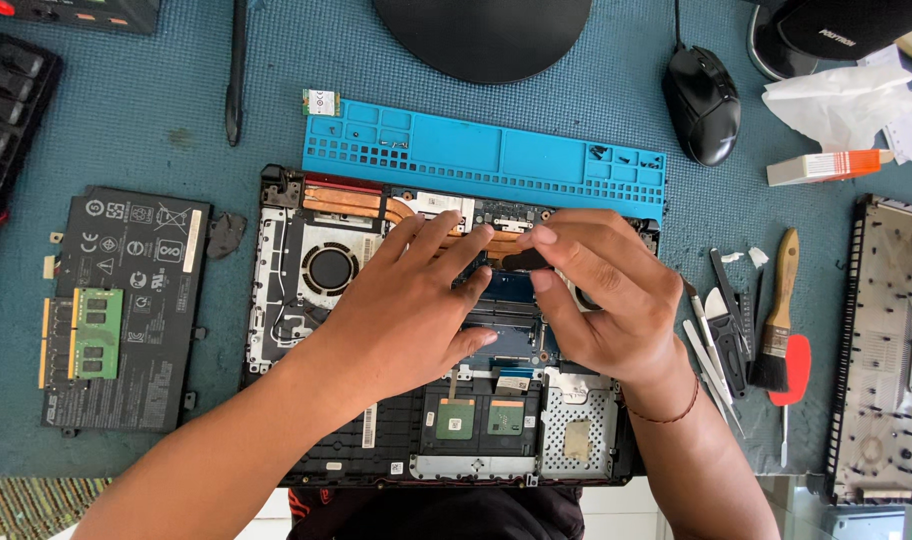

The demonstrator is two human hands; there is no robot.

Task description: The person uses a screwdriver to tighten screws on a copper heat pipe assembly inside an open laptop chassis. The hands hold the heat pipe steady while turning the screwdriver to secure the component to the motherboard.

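On the desk point(576, 90), the opened laptop point(286, 330) lies centre, a battery point(126, 300) to its left. The left hand point(401, 300) rests flat, fingers spread, steadying the board. The right hand point(601, 295) pinches a small black part point(524, 260); lift it gently, straight up.

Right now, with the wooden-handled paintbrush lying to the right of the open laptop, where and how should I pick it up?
Take the wooden-handled paintbrush by its bare wooden handle, the upper part pointing away from you, pinching across it from above. It lies flat with the black bristles toward you, overlapping a red-handled tool. The handle end looks free of the neighbouring tools, so fingers probably fit on both sides.
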